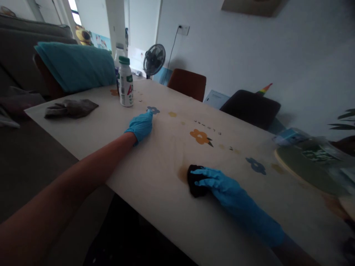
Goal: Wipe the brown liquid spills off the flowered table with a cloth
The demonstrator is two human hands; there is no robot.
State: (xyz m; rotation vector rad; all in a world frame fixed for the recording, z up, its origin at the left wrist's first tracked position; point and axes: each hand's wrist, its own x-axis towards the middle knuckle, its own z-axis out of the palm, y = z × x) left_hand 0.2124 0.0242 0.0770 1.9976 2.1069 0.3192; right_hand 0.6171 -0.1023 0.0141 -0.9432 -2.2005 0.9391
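Observation:
My right hand (219, 183), in a long blue glove, presses a bunched black cloth (195, 181) onto the pale tablecloth (158, 162). A brownish wet-looking stain (183, 173) shows just left of that cloth. My left hand (141, 126), in a blue glove, rests on the table by a printed blue flower (154, 109). Its fingers look curled, one reaching forward; whatever is under them is hidden. Beyond it stands a white bottle with a green cap (126, 83), and a second bottle (118, 53) is partly hidden behind.
A crumpled grey-brown cloth (70, 108) lies near the table's left corner. At the right are a round green mat (299, 170) and a clear container (321, 153). Chairs (188, 84) line the far side, a fan (154, 60) stands behind, and a teal towel (77, 66) covers another chair.

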